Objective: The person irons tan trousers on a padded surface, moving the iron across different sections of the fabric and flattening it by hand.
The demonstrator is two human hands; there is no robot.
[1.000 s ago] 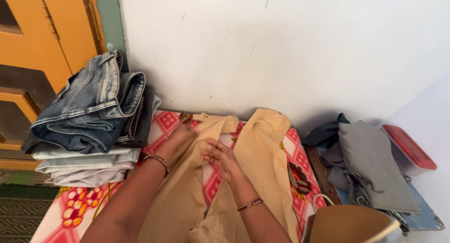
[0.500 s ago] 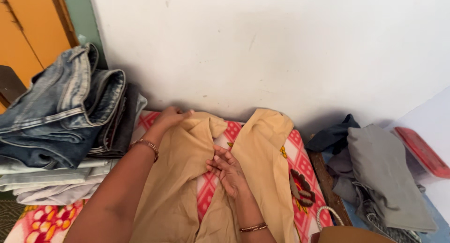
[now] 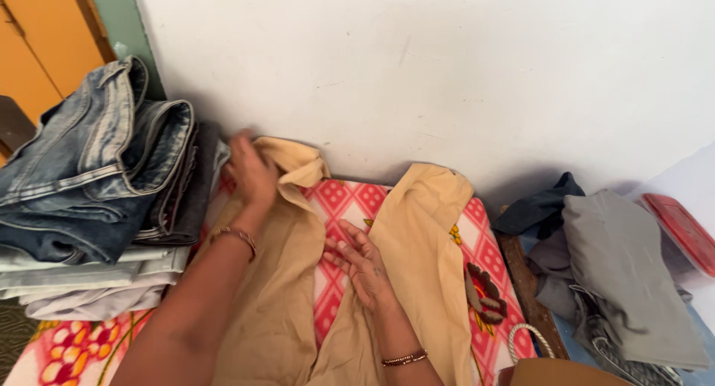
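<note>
Tan cloth fills the near middle of what I see: a pair of tan trousers [image 3: 283, 282] spread on a red and white patterned sheet [image 3: 342, 207], the two legs running away from me and splitting apart so the sheet shows between them. My right hand [image 3: 361, 263] lies flat and open in that gap, fingers spread, its edge touching the inner seam of the right leg, with a beaded bracelet [image 3: 404, 358] at the wrist; it presses and grips nothing. Farther out, my left hand [image 3: 252, 170] is curled closed on the far end of the left leg, where the cloth bunches and folds over just past the fingers; the hand is blurred, so I cannot make out the finger positions. A thin bangle [image 3: 234, 235] sits on that wrist. The fabric looks soft, plain and lightly creased. Just beside the left hand stands a stack of folded jeans [image 3: 97, 163] on paler folded clothes. Off to the right lie grey garments [image 3: 625, 274] and a red lid [image 3: 681, 230]. A white wall [image 3: 447, 66] closes the far side.
</note>
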